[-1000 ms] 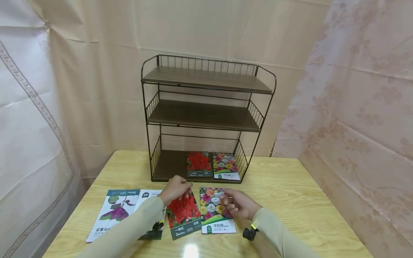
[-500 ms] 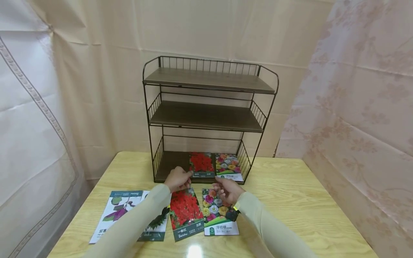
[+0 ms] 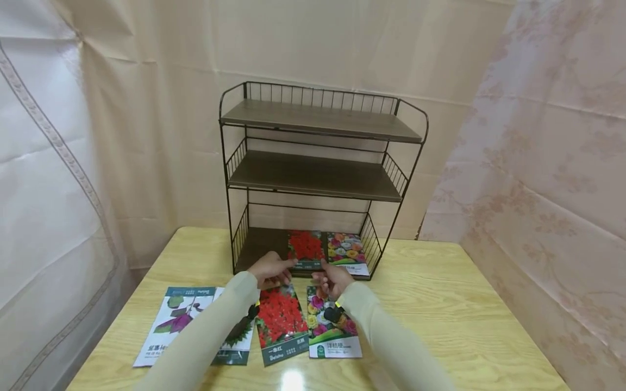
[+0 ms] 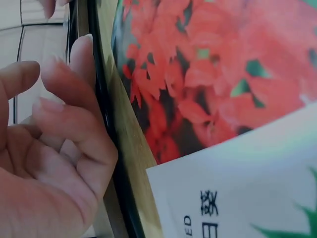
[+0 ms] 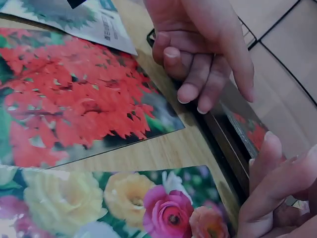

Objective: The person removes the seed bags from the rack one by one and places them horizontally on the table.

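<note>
On the bottom shelf of a rack lies a seed packet with red flowers (image 3: 305, 245). My left hand (image 3: 270, 268) is at its lower left corner, thumb reaching toward it; the lower fingers are loosely bent with nothing between them in the left wrist view. My right hand (image 3: 333, 279) is at its lower right corner, fingertips touching or close to its edge; exact contact is unclear. Right of it on the shelf lies a packet with mixed flowers (image 3: 348, 251). Below my hands, on the table, lie another red-flower packet (image 5: 74, 99) and another mixed-flower packet (image 5: 124, 203).
The three-tier rack (image 3: 313, 176) has black wire sides and dark boards. At the table's left lie a purple-plant packet (image 3: 173, 326) and a white packet with a green plant (image 4: 237, 178), partly under my left sleeve. Bare wood table (image 3: 440, 304) extends to the right.
Both hands have moved forward from the table packets to the front edge of the bottom shelf. My right hand has also shifted left toward the red-flower packet there.
</note>
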### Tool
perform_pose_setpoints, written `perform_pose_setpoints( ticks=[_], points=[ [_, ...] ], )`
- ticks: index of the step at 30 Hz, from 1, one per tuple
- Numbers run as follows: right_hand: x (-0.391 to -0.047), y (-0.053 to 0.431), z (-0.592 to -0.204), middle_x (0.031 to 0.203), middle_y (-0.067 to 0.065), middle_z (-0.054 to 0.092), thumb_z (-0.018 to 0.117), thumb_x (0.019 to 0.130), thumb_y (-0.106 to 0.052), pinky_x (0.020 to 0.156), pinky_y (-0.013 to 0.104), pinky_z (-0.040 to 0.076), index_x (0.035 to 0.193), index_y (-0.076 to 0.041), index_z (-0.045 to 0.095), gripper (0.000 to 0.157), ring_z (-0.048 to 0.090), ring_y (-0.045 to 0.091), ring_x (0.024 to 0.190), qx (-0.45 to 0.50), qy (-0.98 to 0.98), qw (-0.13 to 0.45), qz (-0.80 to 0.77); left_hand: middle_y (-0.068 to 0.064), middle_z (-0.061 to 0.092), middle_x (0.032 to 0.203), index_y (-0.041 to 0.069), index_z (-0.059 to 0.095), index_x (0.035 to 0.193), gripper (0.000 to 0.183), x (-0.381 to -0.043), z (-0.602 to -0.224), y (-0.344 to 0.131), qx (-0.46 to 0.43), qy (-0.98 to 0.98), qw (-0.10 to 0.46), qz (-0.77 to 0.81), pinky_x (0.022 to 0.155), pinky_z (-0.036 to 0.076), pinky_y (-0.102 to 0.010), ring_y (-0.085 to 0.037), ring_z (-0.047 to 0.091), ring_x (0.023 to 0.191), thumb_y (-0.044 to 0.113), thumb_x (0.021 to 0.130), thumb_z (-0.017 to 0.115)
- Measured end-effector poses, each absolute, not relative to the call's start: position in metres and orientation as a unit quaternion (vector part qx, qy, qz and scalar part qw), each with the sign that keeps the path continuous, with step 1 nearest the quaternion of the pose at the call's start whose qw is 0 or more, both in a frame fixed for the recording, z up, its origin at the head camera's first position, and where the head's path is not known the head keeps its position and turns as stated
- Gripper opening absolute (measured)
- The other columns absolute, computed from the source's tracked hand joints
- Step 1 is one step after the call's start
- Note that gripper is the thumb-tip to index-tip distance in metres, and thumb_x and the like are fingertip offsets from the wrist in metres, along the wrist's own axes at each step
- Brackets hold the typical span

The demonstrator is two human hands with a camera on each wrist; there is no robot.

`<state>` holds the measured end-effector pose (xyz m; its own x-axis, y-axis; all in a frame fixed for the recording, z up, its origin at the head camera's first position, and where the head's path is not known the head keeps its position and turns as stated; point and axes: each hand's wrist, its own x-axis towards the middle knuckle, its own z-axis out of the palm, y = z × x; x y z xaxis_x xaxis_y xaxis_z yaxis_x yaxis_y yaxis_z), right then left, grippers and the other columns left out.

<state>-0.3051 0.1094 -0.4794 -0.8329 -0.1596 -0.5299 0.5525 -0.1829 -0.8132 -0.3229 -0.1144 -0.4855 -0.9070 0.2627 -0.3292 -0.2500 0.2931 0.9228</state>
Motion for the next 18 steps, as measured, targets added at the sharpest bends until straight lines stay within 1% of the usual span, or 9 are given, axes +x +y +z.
perform_pose_setpoints(
  ticks=[4, 5, 6, 7, 9, 11, 13, 15, 18],
  points=[
    [-0.311, 0.104, -0.479, 0.055, -0.003, 0.056, 0.038, 0.112, -0.042, 0.039, 0.015, 0.041, 0.098, 0.004, 0.068, 0.056, 0.041, -0.001, 0.038, 0.172, 0.599, 0.237, -0.745, -0.017, 0.072, 0.071, -0.010, 0.074, 0.090, 0.052, -0.323, -0.483, -0.117, -0.007, 0.772, 0.214, 0.599, 0.039, 0.039, -0.025, -0.010, 0.053, 0.042, 0.037, 0.105, 0.061],
    [-0.311, 0.103, -0.479, 0.056, -0.002, 0.056, 0.038, 0.112, -0.042, 0.039, 0.014, 0.040, 0.100, 0.005, 0.068, 0.057, 0.041, -0.002, 0.037, 0.173, 0.601, 0.235, -0.744, -0.018, 0.072, 0.070, -0.011, 0.074, 0.090, 0.051, -0.323, -0.483, -0.117, -0.008, 0.771, 0.215, 0.599, 0.039, 0.039, -0.025, -0.010, 0.053, 0.041, 0.036, 0.105, 0.062],
    [-0.312, 0.102, -0.479, 0.055, -0.002, 0.057, 0.038, 0.112, -0.042, 0.038, 0.014, 0.039, 0.103, 0.006, 0.068, 0.057, 0.041, -0.002, 0.037, 0.175, 0.603, 0.233, -0.743, -0.018, 0.072, 0.070, -0.011, 0.074, 0.090, 0.050, -0.323, -0.483, -0.117, -0.009, 0.772, 0.214, 0.598, 0.039, 0.040, -0.025, -0.010, 0.053, 0.041, 0.035, 0.105, 0.062],
    [-0.312, 0.101, -0.480, 0.056, -0.001, 0.059, 0.038, 0.112, -0.041, 0.037, 0.014, 0.038, 0.108, 0.005, 0.067, 0.054, 0.041, -0.002, 0.037, 0.176, 0.605, 0.229, -0.742, -0.017, 0.072, 0.070, -0.011, 0.074, 0.090, 0.049, -0.324, -0.483, -0.117, -0.011, 0.773, 0.214, 0.597, 0.039, 0.040, -0.025, -0.010, 0.053, 0.041, 0.034, 0.105, 0.062],
    [-0.312, 0.098, -0.480, 0.059, 0.000, 0.062, 0.040, 0.112, -0.040, 0.037, 0.017, 0.039, 0.118, 0.004, 0.065, 0.051, 0.040, -0.002, 0.037, 0.178, 0.613, 0.219, -0.738, -0.017, 0.071, 0.068, -0.011, 0.074, 0.088, 0.047, -0.324, -0.483, -0.116, -0.016, 0.778, 0.209, 0.592, 0.038, 0.040, -0.025, -0.010, 0.053, 0.040, 0.032, 0.106, 0.062],
    [-0.311, 0.097, -0.482, 0.062, 0.001, 0.065, 0.042, 0.112, -0.039, 0.037, 0.020, 0.040, 0.124, 0.005, 0.065, 0.051, 0.040, 0.000, 0.037, 0.173, 0.625, 0.204, -0.734, -0.016, 0.071, 0.066, -0.010, 0.074, 0.087, 0.045, -0.325, -0.483, -0.114, -0.026, 0.783, 0.203, 0.587, 0.037, 0.040, -0.025, -0.010, 0.052, 0.039, 0.029, 0.105, 0.063],
    [-0.310, 0.096, -0.484, 0.064, 0.002, 0.067, 0.045, 0.111, -0.037, 0.038, 0.022, 0.040, 0.121, 0.007, 0.068, 0.050, 0.040, 0.001, 0.038, 0.173, 0.638, 0.189, -0.726, -0.016, 0.070, 0.065, -0.010, 0.074, 0.085, 0.042, -0.326, -0.483, -0.111, -0.031, 0.790, 0.196, 0.580, 0.037, 0.041, -0.025, -0.010, 0.052, 0.038, 0.026, 0.105, 0.063],
    [-0.309, 0.096, -0.487, 0.064, 0.001, 0.068, 0.047, 0.111, -0.036, 0.037, 0.022, 0.039, 0.110, 0.010, 0.072, 0.052, 0.040, 0.001, 0.038, 0.179, 0.651, 0.175, -0.717, -0.015, 0.070, 0.065, -0.010, 0.074, 0.084, 0.039, -0.326, -0.484, -0.109, -0.029, 0.798, 0.191, 0.571, 0.037, 0.042, -0.024, -0.010, 0.052, 0.038, 0.022, 0.104, 0.064],
    [-0.309, 0.096, -0.488, 0.065, 0.001, 0.068, 0.049, 0.111, -0.031, 0.037, 0.021, 0.038, 0.101, 0.008, 0.075, 0.048, 0.041, 0.000, 0.040, 0.181, 0.664, 0.162, -0.707, -0.015, 0.070, 0.066, -0.009, 0.074, 0.083, 0.036, -0.327, -0.484, -0.106, -0.026, 0.811, 0.185, 0.555, 0.038, 0.042, -0.024, -0.010, 0.052, 0.039, 0.019, 0.103, 0.066]
  ],
)
